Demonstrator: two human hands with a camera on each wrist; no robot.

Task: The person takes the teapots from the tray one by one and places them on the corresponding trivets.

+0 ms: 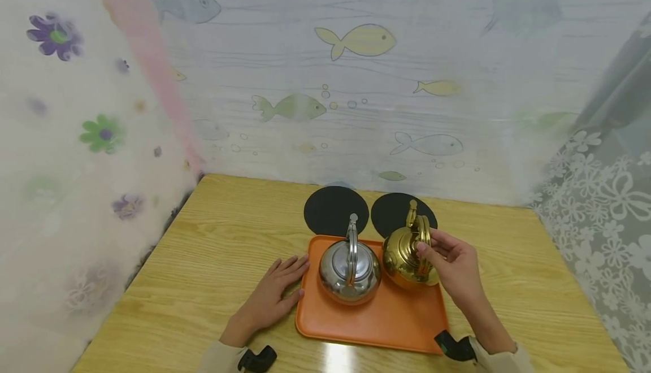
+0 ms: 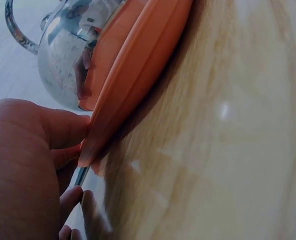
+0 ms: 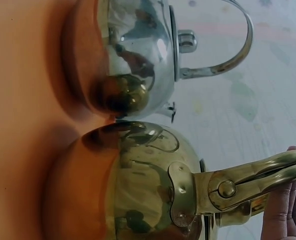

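A homelike corner, exact room unclear: a fish-print hanging (image 1: 285,147) behind, a flower-print hanging (image 1: 51,192) at left and white floral lace (image 1: 620,198) at right surround a wood-grain worktop (image 1: 218,220) with a silver kettle (image 1: 341,285) and a gold kettle (image 1: 399,268)

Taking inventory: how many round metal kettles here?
2: a silver metal kettle on the orange rectangular tray; right of that kettle, a gold metal kettle held by the right hand.

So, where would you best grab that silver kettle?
The silver kettle is probably best gripped by its arched handle, from above or the person's left: the handle stands up over the lid, while the gold kettle crowds its right.
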